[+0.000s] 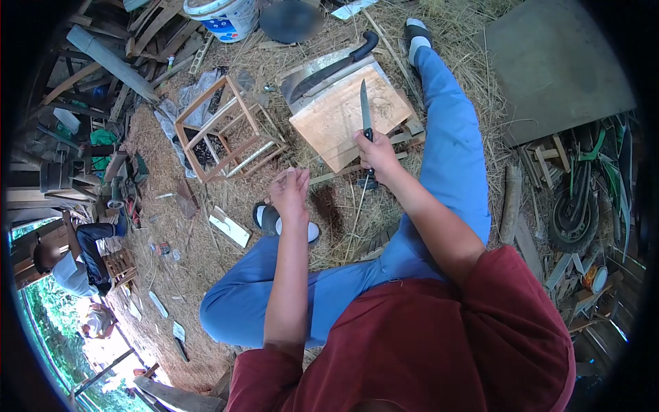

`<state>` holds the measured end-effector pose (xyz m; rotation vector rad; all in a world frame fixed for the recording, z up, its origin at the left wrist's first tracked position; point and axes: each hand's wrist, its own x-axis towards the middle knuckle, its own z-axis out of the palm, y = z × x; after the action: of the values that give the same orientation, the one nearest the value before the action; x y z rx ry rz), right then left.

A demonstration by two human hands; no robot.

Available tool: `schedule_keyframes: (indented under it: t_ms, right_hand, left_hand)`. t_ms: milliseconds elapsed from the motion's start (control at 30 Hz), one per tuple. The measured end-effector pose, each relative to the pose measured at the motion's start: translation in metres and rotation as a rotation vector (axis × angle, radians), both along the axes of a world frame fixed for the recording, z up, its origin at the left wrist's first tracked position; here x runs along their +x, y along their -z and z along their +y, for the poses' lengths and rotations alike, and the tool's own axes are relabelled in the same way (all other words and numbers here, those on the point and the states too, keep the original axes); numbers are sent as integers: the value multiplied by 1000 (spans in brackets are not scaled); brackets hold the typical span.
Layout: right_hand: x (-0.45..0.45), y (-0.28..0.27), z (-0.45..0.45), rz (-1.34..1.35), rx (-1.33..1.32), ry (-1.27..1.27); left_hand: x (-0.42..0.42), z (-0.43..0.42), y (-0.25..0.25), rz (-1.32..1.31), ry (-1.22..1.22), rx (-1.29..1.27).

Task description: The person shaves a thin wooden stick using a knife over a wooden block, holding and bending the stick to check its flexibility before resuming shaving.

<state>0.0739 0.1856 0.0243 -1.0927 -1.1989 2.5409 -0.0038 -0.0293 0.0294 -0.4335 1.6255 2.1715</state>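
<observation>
My right hand (377,152) is wrapped round the black handle of a knife (365,103), its narrow blade pointing away from me over a wooden board (347,117). Just below that hand is a small dark object (368,182) that I cannot make out, with a thin stick beside it. My left hand (291,192) is raised left of the board, fingers drawn together; whatever they pinch, if anything, is too small to name. A large machete (329,74) with a black curved handle lies along the board's far side.
Left of the board stands a wooden frame (223,130). A white bucket (223,19) and a dark round object (291,20) are at the back. Straw and shavings cover the ground. Scrap wood (113,62) is piled at left; a wheel (575,218) stands at right. Another person (72,264) sits at left.
</observation>
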Motion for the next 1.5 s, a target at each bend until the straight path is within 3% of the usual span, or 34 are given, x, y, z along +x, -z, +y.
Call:
schedule_keyframes:
  t_ms: [33,100,133,200,233,267,333,467,1200,1500]
  right_hand:
    - [0,4,0,-37,56,-2]
    - [2,12,0,-80,114,-9]
    - [3,17,0,-106,171,-7]
    - [4,28,0,-136,231,-12]
    - [3,33,0,-148,248,-20]
    - [3,39,0,-160,266,-27]
    - [3,35,-2,-167,252,-37]
    - [3,35,-2,-139,228,-40]
    - [1,30,-3,-84,139,-49]
    - [-2,36,-2,-174,296,-22]
  left_hand:
    - [1,1,1,-3,-3,1]
    - [5,6,3,-23,-149,-374]
    - [2,1,18,-29,-153,-373]
    - [-5,-9,44,651,-68,-1010]
    - [-4,-8,27,778,12,-1098]
    - [-5,-5,14,770,8,-1097]
    - [-11,-6,10,1057,375,-1087]
    - [-3,5,11,1020,579,-1017]
    - [-5,6,15,954,533,-986]
    - [-2,7,13,822,609,-947]
